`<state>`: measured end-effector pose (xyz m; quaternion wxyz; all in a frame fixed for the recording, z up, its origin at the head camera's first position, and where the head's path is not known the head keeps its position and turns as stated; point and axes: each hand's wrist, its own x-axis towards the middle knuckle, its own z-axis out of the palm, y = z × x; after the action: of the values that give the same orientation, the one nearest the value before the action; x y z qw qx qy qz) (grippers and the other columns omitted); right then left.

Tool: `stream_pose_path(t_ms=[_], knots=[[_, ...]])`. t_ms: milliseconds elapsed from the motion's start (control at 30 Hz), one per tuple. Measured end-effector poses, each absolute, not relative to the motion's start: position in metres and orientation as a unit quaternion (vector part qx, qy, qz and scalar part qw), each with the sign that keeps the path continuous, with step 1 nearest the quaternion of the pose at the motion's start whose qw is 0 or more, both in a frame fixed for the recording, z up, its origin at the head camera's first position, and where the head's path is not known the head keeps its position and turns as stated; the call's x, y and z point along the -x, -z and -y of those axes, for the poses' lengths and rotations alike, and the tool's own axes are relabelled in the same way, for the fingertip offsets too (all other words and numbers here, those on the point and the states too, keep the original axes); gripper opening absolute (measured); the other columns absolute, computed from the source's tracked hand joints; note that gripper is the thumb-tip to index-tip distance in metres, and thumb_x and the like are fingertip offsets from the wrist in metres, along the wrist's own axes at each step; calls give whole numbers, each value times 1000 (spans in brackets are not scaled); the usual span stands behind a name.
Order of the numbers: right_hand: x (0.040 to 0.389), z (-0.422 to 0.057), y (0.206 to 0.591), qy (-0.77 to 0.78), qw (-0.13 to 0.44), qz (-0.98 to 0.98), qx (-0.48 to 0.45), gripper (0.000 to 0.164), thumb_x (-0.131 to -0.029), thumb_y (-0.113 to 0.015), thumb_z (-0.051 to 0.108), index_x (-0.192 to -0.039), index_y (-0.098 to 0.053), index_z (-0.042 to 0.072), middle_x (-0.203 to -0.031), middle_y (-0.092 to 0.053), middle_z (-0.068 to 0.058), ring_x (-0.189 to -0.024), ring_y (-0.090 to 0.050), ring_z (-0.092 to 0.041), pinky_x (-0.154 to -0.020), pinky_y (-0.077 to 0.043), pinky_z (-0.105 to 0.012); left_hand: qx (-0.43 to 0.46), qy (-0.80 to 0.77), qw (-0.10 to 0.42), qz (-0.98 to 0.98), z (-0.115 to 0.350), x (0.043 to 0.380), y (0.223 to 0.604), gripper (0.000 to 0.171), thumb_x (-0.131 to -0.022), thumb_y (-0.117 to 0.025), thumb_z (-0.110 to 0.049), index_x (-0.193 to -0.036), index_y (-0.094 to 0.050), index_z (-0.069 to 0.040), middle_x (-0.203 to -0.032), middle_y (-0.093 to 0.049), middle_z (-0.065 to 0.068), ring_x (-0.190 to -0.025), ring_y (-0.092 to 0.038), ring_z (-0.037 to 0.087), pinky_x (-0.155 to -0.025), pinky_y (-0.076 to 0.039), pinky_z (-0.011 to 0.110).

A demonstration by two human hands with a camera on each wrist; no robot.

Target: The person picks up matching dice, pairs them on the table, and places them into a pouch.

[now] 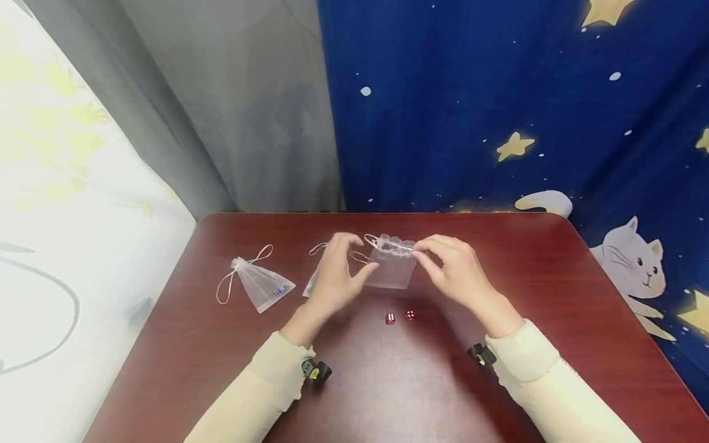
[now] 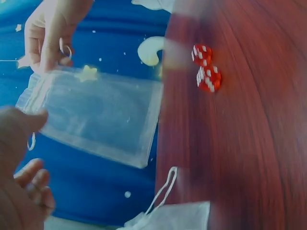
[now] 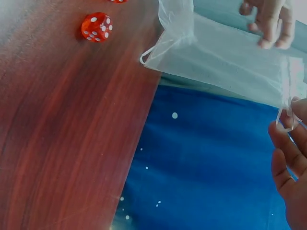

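A sheer white organza drawstring bag (image 1: 392, 271) hangs upright over the table, its ruffled mouth at the top. My right hand (image 1: 451, 264) pinches the right end of that mouth between thumb and fingers; the cord loop lies by its fingertips in the right wrist view. At the bag's other side is my left hand (image 1: 340, 271), thumb and fingers spread apart. Its thumb overlaps the bag's mouth in the left wrist view (image 2: 33, 120), and whether it touches is unclear. Two clear red dice (image 1: 390, 318) (image 1: 410, 315) with white dots lie on the table below the bag.
Left on the brown table (image 1: 183, 344) lies a drawn-up organza bag (image 1: 257, 284) with blue dice (image 1: 280, 290) inside. Another organza bag (image 1: 311, 286) is partly hidden behind my left hand. Curtains (image 1: 266, 123) hang beyond the table's far edge.
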<state>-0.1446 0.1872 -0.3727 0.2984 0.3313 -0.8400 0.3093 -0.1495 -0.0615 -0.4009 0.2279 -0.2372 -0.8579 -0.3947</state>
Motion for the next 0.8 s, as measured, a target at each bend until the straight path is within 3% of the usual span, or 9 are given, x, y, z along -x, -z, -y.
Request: stream_pose_path(t_ms=[133,233,400,567,800], knots=[[146,-188,370,-306,293,839,-342,8,-86,-77,5,-93,-74,9,-90,-73,0,-80,-69,-20,-72,-54,-40,308,327,262,854,68,152,392,55,-84,-81,-16,-132,-55,-6,-128,-57,11,-116,-53,28,-92,-44,44],[147,-189,369,-304,291,836,-352,12,-84,-78,2,-93,-74,9,-90,-73,0,-80,-68,-19,-72,-54,-40,359,276,262,852,71,155,383,51,-90,-74,-11,-139,-57,-14,-131,-61,7,-118,-56,27,-86,-45,43],[147,-187,369,-307,287,830,-367,14,-82,-79,0,-93,-75,9,-90,-73,1,-78,-67,-17,-69,-53,-40,417,244,248,840,73,158,374,35,-93,-68,-2,-125,-69,-16,-115,-69,2,-101,-67,18,-73,-47,36],[146,-182,370,-305,271,831,-379,13,-83,-80,4,-94,-75,10,-91,-73,1,-78,-66,-15,-70,-53,-38,438,247,230,834,74,158,373,21,-91,-69,2,-107,-75,-10,-99,-73,1,-90,-69,15,-76,-52,36],[143,-183,373,-312,270,832,-372,19,-82,-82,7,-99,-74,11,-92,-71,2,-77,-65,-17,-69,-51,-33,437,260,216,834,79,160,373,13,-93,-70,-1,-104,-74,-6,-93,-73,1,-87,-68,17,-81,-55,33]])
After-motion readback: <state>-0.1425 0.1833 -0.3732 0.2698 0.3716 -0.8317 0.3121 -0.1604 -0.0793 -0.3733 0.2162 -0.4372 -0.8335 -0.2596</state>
